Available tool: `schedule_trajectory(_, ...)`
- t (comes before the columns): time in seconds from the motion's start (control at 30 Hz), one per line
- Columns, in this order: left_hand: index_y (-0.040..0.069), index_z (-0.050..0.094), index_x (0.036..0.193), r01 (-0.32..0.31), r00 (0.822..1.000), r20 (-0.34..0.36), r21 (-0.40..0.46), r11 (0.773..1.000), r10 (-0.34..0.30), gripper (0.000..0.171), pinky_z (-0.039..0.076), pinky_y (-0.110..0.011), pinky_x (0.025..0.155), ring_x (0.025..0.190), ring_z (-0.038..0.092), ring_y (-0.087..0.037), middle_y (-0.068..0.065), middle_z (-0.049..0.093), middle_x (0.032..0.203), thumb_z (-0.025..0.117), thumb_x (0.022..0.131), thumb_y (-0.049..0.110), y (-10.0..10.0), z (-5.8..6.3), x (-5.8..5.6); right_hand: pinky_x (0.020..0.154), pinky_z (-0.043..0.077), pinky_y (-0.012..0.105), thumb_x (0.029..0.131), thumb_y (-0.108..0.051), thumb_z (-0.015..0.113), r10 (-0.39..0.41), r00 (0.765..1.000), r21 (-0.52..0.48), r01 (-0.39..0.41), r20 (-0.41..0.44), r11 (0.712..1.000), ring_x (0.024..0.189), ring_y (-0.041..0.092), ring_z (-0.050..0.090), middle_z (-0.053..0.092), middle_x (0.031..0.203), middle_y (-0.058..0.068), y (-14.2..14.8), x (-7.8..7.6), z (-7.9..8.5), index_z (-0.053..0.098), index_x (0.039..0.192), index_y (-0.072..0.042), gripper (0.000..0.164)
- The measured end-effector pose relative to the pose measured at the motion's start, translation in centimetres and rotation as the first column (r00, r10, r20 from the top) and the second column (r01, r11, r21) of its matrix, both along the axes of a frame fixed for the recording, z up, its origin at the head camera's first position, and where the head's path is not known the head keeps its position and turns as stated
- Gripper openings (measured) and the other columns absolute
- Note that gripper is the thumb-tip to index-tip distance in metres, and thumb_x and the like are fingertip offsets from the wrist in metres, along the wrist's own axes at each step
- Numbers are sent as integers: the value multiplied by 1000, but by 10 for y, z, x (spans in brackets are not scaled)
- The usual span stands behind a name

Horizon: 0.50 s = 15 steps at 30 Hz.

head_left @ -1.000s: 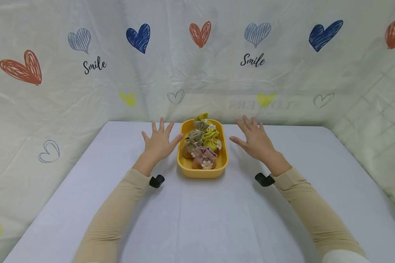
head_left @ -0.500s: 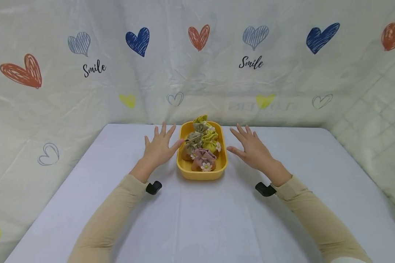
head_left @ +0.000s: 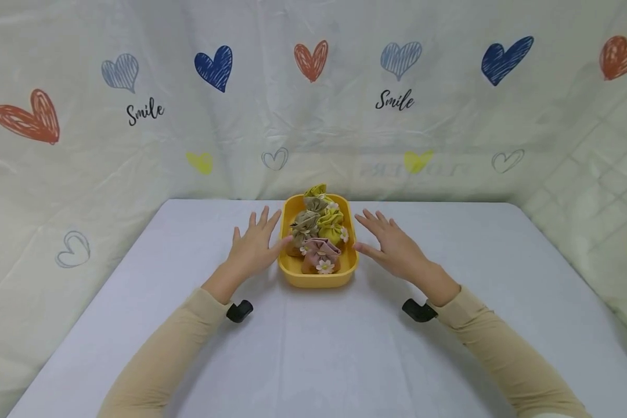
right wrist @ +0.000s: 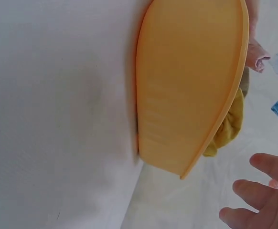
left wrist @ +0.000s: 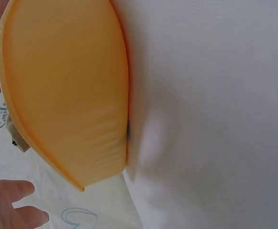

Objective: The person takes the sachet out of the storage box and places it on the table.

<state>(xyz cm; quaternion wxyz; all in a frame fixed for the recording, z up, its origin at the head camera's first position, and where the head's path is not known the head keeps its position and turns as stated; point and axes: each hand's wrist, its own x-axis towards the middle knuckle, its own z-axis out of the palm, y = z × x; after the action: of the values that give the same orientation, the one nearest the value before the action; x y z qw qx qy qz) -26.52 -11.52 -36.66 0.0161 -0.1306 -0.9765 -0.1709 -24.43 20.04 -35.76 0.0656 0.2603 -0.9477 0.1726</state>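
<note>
A yellow plastic bin stands at the far middle of the table, filled with several small drawstring pouches. In front lies a pink pouch with a white flower, behind it a beige pouch and a yellow-green pouch. My left hand is spread beside the bin's left side, its thumb tip overlapping the rim in the head view. On the other side my right hand has its fingers extended, thumb right at the rim. Both wrist views show the bin's side wall, with fingers around rim height.
A white cloth covers the table. Right behind its far edge hangs a pale curtain printed with hearts and lettering, which continues along both sides. A black wrist camera sits below each hand.
Both hands have drawn inward toward the bin and slightly nearer the person, the right one more clearly. The bin and pouches keep their place on the table; the head view has shifted slightly.
</note>
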Motion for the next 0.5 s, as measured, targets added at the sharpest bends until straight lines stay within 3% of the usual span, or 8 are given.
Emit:
schedule_trajectory(0.1, 27, 7, 151, 14, 1000, 8, -16, 1000, -13, 80, 0, -66, 100, 139, -2, -34, -5, 0, 155, 30, 88, 70, 0, -3, 3, 107, 14, 52, 89, -61, 42, 4, 1000, -28, -3, 30, 1000, 139, 31, 12, 19, 153, 7, -5, 3, 0, 27, 148, -16, 76)
schedule_trajectory(0.27, 25, 4, 151, 27, 1000, 11, -34, 999, -27, 84, 2, -65, 101, 139, -2, -33, -4, 0, 155, 27, 86, 73, 1, -4, 4, 98, 32, 55, 87, -57, 52, 13, 999, -76, -10, 45, 997, 136, 30, 22, 26, 151, 4, -16, 8, 2, 35, 145, -20, 71)
schedule_trajectory(0.5, 21, 4, 151, 59, 998, 20, -69, 996, -57, 89, 6, -64, 102, 139, 0, -32, -3, 2, 155, 26, 84, 76, 4, -7, 5, 95, 40, 46, 85, -44, 64, 80, 995, -133, -88, -67, 987, 121, 30, 47, 47, 138, 10, -24, 9, 1, 45, 139, -14, 65)
